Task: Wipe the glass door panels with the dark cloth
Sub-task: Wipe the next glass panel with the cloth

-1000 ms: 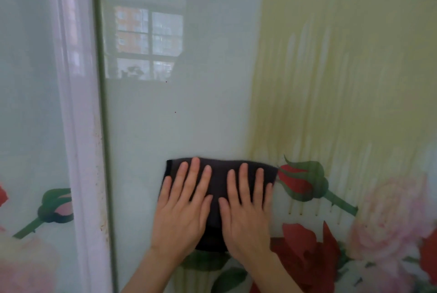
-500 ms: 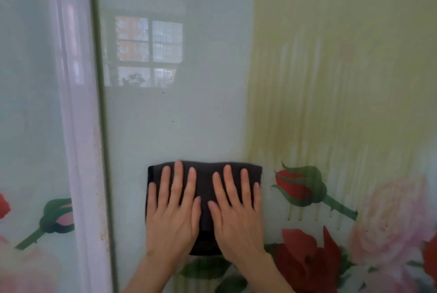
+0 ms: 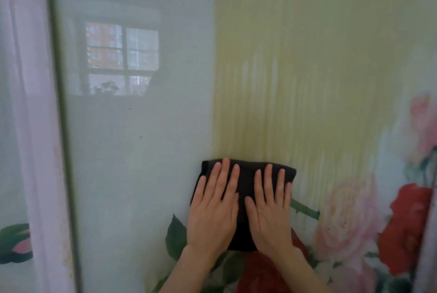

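Dark cloth (image 3: 246,175) on glass (image 3: 142,155) under flat left hand (image 3: 212,213), right hand (image 3: 269,215); frame (image 3: 39,150) seemingly white.

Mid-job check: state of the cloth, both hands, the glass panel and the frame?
dark cloth: folded, flat on the glass under both hands.
left hand: fingers straight, pressing the cloth.
right hand: fingers straight, pressing the cloth.
glass door panel: reflects a window, small dark specks.
door frame: white, brownish stains.

cloth (image 3: 246,174): black; glass panel (image 3: 142,150): pale green, yellow streaks, red-pink roses
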